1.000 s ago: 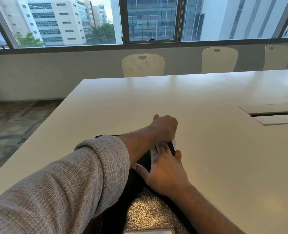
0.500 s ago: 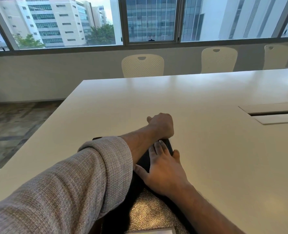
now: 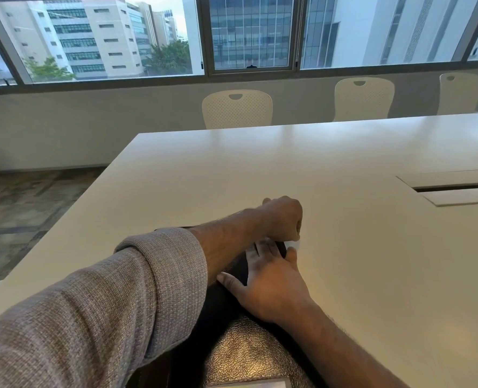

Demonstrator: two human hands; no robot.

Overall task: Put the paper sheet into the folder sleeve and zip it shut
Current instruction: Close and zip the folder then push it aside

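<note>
Because the grey-sleeved left forearm (image 3: pixel 137 289) crosses the near view, most of the black folder sleeve (image 3: pixel 249 348) on the white tabletop (image 3: pixel 372 261) is hidden, and its near edge is cut off. A small white bit (image 3: pixel 293 244) shows at the folder's far right corner (paper or zip tab, hard to tell). The left hand (image 3: pixel 284 218) is curled into a fist over that corner; whatever it pinches is hidden. The right hand (image 3: pixel 270 287) lies flat, fingers spread, pressing on the folder.
</note>
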